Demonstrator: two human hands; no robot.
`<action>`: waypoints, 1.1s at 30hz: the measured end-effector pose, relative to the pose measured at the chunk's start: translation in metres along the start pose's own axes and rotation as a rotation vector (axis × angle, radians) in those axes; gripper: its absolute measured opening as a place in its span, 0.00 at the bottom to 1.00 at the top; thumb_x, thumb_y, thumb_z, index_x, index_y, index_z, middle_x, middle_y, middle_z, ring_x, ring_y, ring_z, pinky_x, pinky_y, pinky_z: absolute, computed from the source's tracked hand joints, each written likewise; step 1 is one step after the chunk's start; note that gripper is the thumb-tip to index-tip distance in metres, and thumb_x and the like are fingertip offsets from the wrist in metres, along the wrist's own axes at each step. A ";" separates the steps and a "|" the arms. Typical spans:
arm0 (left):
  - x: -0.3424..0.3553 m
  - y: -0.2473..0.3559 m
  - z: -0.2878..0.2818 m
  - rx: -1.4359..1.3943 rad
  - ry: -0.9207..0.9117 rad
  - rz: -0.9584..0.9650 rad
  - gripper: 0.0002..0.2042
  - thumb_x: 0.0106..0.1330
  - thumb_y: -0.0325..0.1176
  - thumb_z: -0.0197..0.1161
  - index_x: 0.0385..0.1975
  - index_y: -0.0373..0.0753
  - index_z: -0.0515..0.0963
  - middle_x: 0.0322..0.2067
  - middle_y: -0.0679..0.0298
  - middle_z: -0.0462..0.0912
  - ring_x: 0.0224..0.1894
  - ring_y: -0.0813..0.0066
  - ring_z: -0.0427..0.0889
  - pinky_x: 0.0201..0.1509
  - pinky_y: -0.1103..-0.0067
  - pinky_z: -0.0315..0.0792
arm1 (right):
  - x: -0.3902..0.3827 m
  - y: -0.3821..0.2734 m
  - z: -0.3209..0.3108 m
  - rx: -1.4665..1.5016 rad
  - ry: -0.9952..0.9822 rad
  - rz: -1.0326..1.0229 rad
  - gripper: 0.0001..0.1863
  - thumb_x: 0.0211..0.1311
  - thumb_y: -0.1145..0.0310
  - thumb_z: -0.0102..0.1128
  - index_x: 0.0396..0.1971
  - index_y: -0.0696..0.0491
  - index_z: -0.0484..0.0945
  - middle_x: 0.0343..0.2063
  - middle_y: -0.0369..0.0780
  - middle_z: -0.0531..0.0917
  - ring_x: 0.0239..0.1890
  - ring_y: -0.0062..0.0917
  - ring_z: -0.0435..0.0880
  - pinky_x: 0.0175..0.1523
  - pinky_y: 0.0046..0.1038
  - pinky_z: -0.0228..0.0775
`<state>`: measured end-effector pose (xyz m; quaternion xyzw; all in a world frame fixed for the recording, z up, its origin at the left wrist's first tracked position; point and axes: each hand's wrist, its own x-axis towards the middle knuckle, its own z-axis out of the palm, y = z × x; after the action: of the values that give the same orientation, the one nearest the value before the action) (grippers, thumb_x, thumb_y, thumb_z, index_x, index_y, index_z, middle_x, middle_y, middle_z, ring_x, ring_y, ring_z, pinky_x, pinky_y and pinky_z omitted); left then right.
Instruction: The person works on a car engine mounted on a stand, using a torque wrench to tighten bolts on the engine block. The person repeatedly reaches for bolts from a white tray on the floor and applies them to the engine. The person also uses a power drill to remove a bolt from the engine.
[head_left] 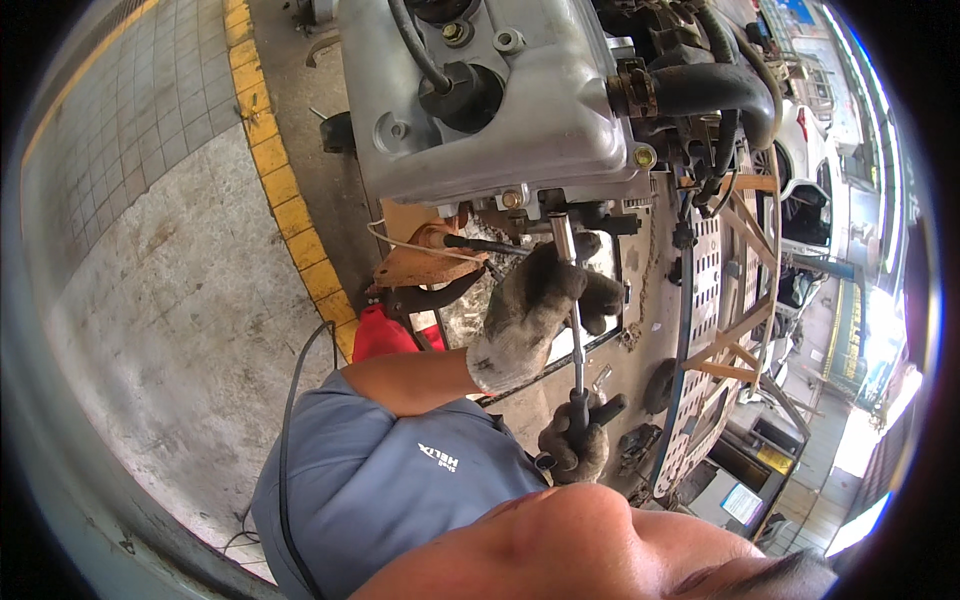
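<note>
A long chrome socket wrench [577, 345] runs up to the underside of a grey metal engine cover [520, 140]. Its deep socket [564, 238] meets the cover's lower edge beside a bolt head [513, 199]; whether it sits on a fastener is hidden. Dirty knitted gloves cover both hands. My left hand [530, 310] closes around the shaft just below the socket, its forearm coming from the left. Lower down, my right hand [577, 445] is wrapped round the dark handle [579, 408] of the same wrench.
A thick black hose [715, 92] is clamped to the engine's right side. Below the engine are a rusty brown part [430, 255] and a red object [390, 332]. A perforated metal frame [703, 300] stands right, with a white car [805, 165] beyond. A yellow floor stripe [275, 170] runs along the left.
</note>
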<state>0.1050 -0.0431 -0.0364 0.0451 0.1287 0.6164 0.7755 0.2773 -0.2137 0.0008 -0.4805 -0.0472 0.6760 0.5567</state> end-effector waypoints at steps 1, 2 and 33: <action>0.000 0.000 -0.002 0.003 -0.018 -0.018 0.19 0.79 0.40 0.58 0.62 0.34 0.70 0.42 0.54 0.88 0.36 0.72 0.85 0.43 0.77 0.81 | 0.000 -0.001 -0.007 0.063 -0.009 0.033 0.40 0.49 0.56 0.83 0.58 0.57 0.71 0.42 0.50 0.82 0.17 0.25 0.76 0.17 0.23 0.66; 0.000 0.002 -0.001 0.008 -0.038 -0.034 0.19 0.80 0.40 0.58 0.61 0.34 0.71 0.41 0.54 0.88 0.34 0.72 0.85 0.41 0.77 0.81 | -0.001 -0.003 -0.002 -0.049 0.022 0.002 0.39 0.50 0.58 0.82 0.58 0.57 0.71 0.42 0.50 0.82 0.18 0.26 0.76 0.18 0.23 0.67; 0.018 0.038 -0.009 0.148 -0.105 -0.191 0.11 0.72 0.38 0.66 0.40 0.35 0.80 0.29 0.62 0.87 0.30 0.78 0.83 0.38 0.78 0.77 | -0.030 0.031 0.057 -0.598 0.215 -0.119 0.28 0.49 0.62 0.74 0.47 0.63 0.78 0.26 0.38 0.79 0.29 0.24 0.80 0.36 0.27 0.72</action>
<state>0.0709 -0.0174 -0.0391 0.1222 0.1367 0.5251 0.8311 0.2130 -0.2221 0.0304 -0.6878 -0.2124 0.5440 0.4311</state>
